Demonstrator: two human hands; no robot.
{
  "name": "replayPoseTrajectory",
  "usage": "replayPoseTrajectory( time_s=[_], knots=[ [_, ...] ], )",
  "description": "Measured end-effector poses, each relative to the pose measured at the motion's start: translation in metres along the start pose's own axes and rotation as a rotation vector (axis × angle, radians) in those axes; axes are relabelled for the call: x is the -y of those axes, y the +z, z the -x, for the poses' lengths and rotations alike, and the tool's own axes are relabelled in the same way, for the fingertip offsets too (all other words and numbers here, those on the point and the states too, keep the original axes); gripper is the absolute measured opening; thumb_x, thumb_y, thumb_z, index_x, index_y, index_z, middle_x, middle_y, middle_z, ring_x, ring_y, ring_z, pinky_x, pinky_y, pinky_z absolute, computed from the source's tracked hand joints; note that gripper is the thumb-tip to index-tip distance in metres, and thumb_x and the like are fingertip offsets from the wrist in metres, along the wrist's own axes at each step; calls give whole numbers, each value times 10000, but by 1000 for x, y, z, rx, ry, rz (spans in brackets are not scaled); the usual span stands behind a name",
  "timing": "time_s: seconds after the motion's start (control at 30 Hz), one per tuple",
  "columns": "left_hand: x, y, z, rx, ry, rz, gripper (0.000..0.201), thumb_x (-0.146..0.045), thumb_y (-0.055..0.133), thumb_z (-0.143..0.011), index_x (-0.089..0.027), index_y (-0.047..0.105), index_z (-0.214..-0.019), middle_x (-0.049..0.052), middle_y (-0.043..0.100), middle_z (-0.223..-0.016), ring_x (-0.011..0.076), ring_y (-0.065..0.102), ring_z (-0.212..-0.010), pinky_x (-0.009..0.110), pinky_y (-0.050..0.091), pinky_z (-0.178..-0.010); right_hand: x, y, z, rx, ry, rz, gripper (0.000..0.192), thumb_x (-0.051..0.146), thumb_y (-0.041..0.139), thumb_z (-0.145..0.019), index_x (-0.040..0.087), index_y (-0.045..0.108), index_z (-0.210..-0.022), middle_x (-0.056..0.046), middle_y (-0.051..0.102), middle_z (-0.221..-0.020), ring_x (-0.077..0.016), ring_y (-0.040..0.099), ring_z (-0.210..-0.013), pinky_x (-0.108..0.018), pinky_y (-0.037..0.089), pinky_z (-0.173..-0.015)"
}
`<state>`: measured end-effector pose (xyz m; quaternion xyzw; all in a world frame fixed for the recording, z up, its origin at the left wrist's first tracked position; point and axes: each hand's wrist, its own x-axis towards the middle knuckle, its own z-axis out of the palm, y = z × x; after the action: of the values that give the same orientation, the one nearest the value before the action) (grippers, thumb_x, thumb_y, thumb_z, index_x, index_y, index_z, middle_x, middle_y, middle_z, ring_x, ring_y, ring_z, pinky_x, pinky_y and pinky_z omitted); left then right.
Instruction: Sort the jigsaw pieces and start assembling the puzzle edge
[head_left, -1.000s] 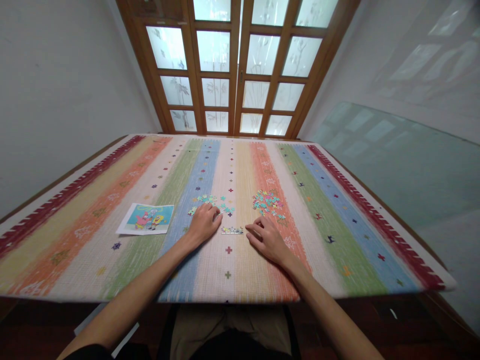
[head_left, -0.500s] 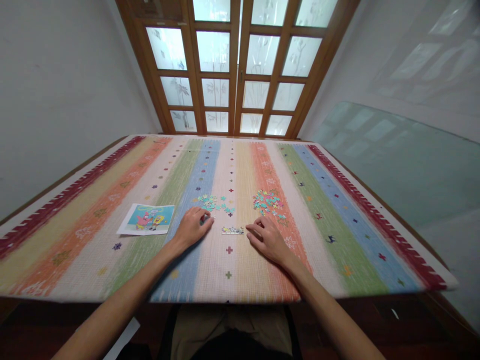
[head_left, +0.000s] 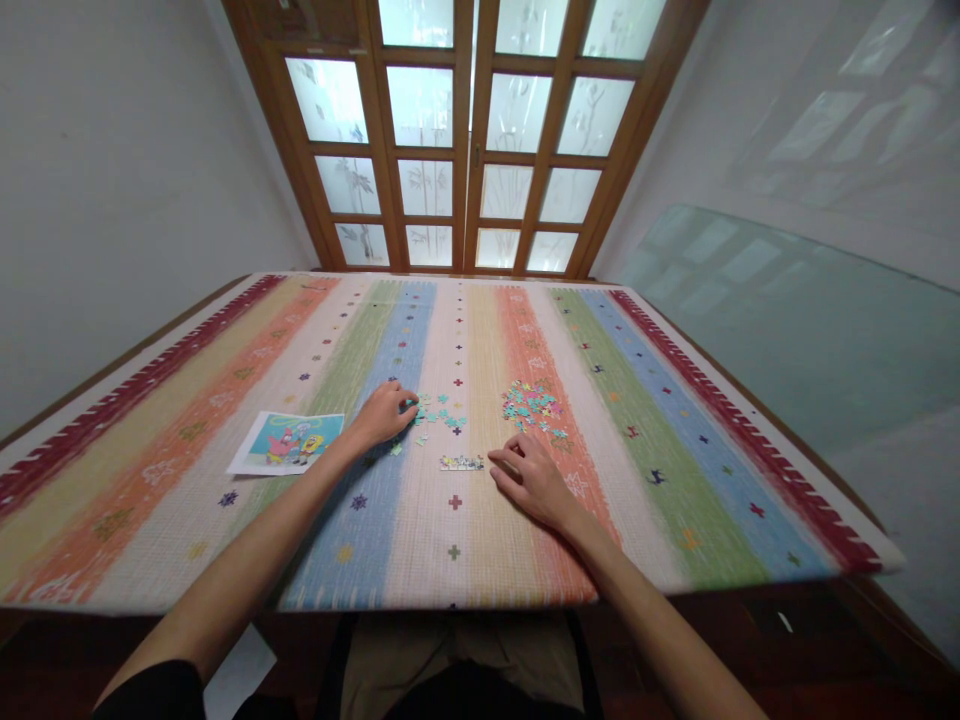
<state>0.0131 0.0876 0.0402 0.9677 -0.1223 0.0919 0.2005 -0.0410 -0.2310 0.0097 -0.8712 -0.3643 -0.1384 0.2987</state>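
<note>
My left hand (head_left: 384,414) is at the left side of a loose spread of turquoise jigsaw pieces (head_left: 442,412). Its fingers are bent and drawn together at the pieces; whatever is under the fingertips is hidden. A short joined strip of jigsaw pieces (head_left: 462,463) with a straight near edge lies in front of me. Just right of that strip, my right hand (head_left: 531,476) rests on the cloth, thumb and fingers slightly apart and nothing visible between them. Beyond it lies a denser heap of turquoise, pink and yellow jigsaw pieces (head_left: 531,402).
A printed cartoon picture (head_left: 289,442) lies left of my left forearm. The striped tablecloth (head_left: 675,500) covers the table. Wooden doors with frosted panes (head_left: 471,150) stand past the far edge, and a glass panel (head_left: 787,300) is at the right wall.
My left hand has moved away from me and slightly left, uncovering a few loose pieces near the strip. My right hand stays beside the strip. The view has shifted slightly.
</note>
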Motion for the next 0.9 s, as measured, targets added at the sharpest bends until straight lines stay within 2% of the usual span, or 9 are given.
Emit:
replayPoseTrajectory(
  time_s=[0.3,0.5,0.9],
  knots=[
    [10,-1,4,20,4,-21,235,-324,569,-868,-181,744,-929,84,639,-841,260,599,-869,381,462,-880,0,0,-1,2,-18,2,161,231,582,-961,179,716,-1034,-95,598,-945,-235,560,-883,-394,486,-814],
    [9,-3,1,48,16,-33,262,-311,563,-864,-176,761,-969,84,626,-825,263,599,-848,387,468,-866,0,0,0,0,-16,-2,159,239,574,-966,199,712,-1035,-90,597,-947,-230,554,-880,-388,482,-810],
    [3,-3,-3,10,-18,0,120,-258,587,-780,-209,694,-759,51,626,-773,234,585,-802,367,475,-828,-1,0,0,0,-12,2,166,238,572,-964,216,718,-1039,-87,600,-946,-234,561,-882,-396,485,-817]
  ],
)
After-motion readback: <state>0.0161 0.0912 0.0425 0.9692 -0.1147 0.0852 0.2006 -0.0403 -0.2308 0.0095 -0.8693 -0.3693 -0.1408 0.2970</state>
